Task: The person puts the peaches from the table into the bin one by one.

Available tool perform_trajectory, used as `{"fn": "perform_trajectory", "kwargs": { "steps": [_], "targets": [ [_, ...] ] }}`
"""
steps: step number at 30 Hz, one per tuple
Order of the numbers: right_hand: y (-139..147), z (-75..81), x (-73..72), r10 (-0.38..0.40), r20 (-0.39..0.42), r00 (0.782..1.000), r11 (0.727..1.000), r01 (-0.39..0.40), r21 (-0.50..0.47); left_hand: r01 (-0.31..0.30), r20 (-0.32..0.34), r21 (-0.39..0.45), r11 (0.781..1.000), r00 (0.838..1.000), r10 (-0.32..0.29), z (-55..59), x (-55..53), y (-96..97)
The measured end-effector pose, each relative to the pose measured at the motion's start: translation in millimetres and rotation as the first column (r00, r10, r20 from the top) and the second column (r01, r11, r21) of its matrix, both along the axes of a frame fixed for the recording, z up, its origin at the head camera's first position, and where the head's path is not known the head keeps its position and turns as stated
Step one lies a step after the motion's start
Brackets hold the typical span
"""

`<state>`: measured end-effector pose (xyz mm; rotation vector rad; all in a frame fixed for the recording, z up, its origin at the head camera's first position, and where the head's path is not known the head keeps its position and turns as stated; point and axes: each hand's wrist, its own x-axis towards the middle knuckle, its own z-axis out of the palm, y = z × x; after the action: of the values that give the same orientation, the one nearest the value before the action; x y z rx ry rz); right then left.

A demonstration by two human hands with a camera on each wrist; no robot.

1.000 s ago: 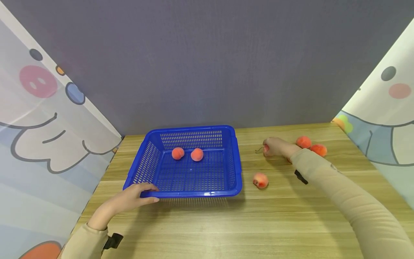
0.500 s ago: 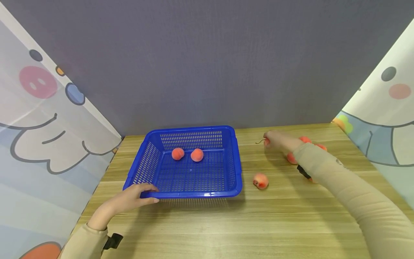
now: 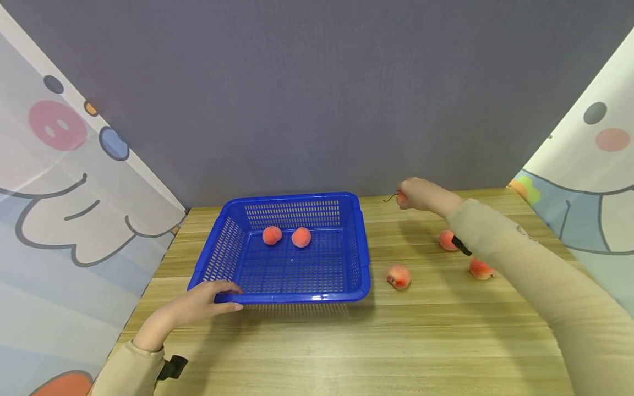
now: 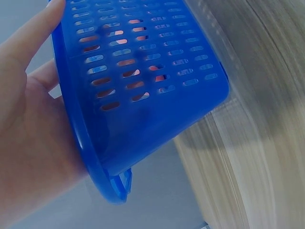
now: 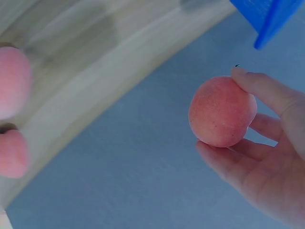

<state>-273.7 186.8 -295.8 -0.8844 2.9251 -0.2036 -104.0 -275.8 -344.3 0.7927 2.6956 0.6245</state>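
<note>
I'm pinching one peach [image 5: 221,112] in right fingers [image 5: 226,164], left fingers [image 3: 224,286] holding the basket [image 3: 292,297], two peaches [image 3: 301,237] already sitting inside, at least three loose peaches [image 3: 399,276] waiting right of it.

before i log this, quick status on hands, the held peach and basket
Left hand gripping basket, near-left corner. Right hand pinching peach, raised off table, outside basket. No obstacle visible between peach and basket.

the left grip [image 4: 33,119] holds a blue basket [image 4: 152,124] by its rim [image 4: 80,131], reddish shapes [image 4: 161,78] showing through the slots [image 4: 190,82].
</note>
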Motion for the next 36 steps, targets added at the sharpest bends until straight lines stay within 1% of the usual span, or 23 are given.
{"fn": "perform_trajectory", "kwargs": {
  "steps": [6,11,14,19,23,25,28,31,33,36],
  "targets": [
    [-18,15.5,-0.5,0.008,-0.051,0.999,1.0,-0.008,0.004,0.004,0.001,0.012,1.0,1.0,-0.004,-0.2,-0.4,0.2],
    [-37,25.1,0.1,0.0,-0.068,0.998,1.0,0.0,-0.002,0.001,0.006,0.017,1.0,1.0,-0.001,1.1,-0.8,0.5],
    [-47,29.9,0.3,0.001,-0.092,0.996,1.0,0.0,0.003,0.004,-0.003,0.019,1.0,1.0,-0.004,0.7,-1.0,0.3],
    [-63,35.7,1.2,0.025,-0.149,0.989,1.0,-0.023,0.014,0.012,-0.011,0.019,1.0,1.0,-0.011,-0.2,-1.3,0.3],
    [-74,38.6,3.4,0.047,-0.184,0.982,0.999,-0.048,-0.001,0.012,-0.013,0.018,1.0,1.0,-0.011,-1.1,-1.5,0.1],
    [-79,39.7,4.1,0.053,-0.185,0.981,0.998,-0.056,-0.008,0.009,-0.013,0.019,1.0,1.0,-0.009,-2.0,-1.8,-0.3],
    [-86,41.5,4.8,0.049,-0.152,0.987,0.999,-0.05,-0.002,0.008,-0.009,0.022,1.0,1.0,-0.008,-2.1,-2.0,-0.2],
    [-95,43.0,4.2,0.056,-0.126,0.99,0.998,-0.054,0.02,0.016,-0.013,0.029,0.999,1.0,-0.016,-1.1,-2.2,-0.2],
    [-102,43.9,3.9,0.065,-0.122,0.99,0.998,-0.061,0.033,0.023,-0.014,0.033,0.999,1.0,-0.022,0.1,-2.0,0.3],
    [-113,45.0,4.0,0.072,-0.108,0.992,0.996,-0.066,0.052,0.019,-0.012,0.035,0.999,1.0,-0.019,1.3,-1.4,1.4]
  ]
}}
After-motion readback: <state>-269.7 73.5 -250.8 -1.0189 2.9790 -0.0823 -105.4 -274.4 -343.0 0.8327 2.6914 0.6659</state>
